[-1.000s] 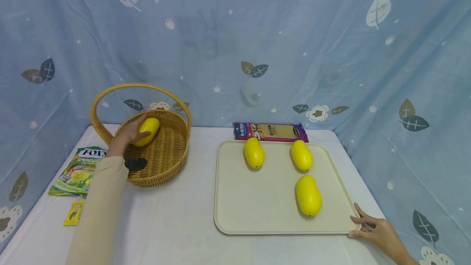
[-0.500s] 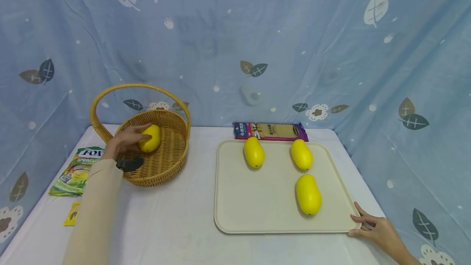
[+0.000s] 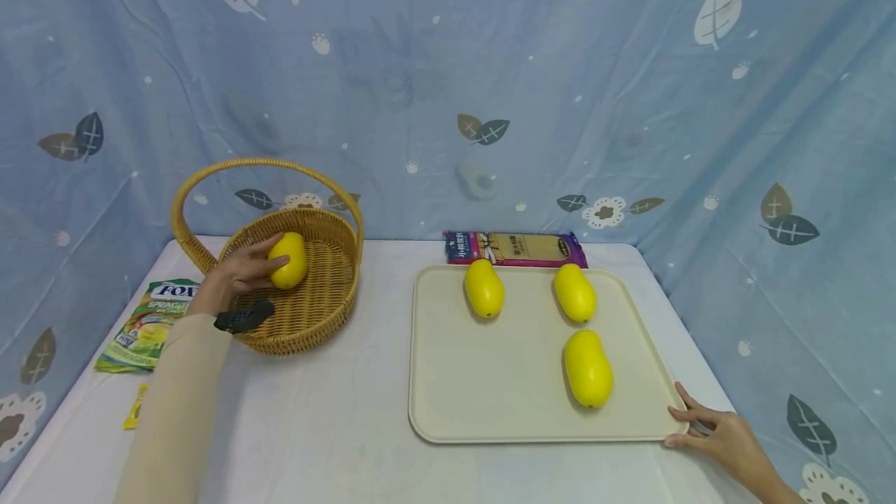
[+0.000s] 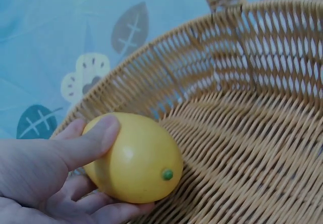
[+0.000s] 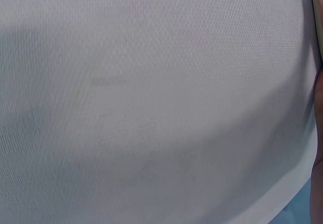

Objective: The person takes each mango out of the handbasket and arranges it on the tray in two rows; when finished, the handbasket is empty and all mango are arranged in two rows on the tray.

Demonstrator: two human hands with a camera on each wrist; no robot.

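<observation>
In the basket my left hand (image 3: 241, 271) grips a yellow papaya (image 3: 290, 260). The left wrist view shows the thumb on top of that papaya (image 4: 144, 158), fingers beneath it, and a green spot on its end. The round wicker basket (image 3: 329, 325) has a tall arched handle. My right hand (image 3: 724, 442) holds the near right corner of the cream tray (image 3: 490, 395), thumb at the front edge and fingers along the side. On the tray lie three more yellow papayas: one papaya (image 3: 484, 288) at back left, another papaya (image 3: 575, 293) at back right, and a papaya (image 3: 588, 369) nearer me.
Behind the tray lies a purple noodle packet (image 3: 518, 249). Left of the basket are a green FOX'S sweets bag (image 3: 147, 329) and a small yellow packet (image 3: 135, 408), partly hidden by my sleeve. A blue leaf-patterned curtain (image 3: 406, 61) encloses the white table (image 3: 329, 426).
My left hand has shifted slightly left and turned the papaya in the basket, so its end now faces more toward me. The right hand and tray stay put.
</observation>
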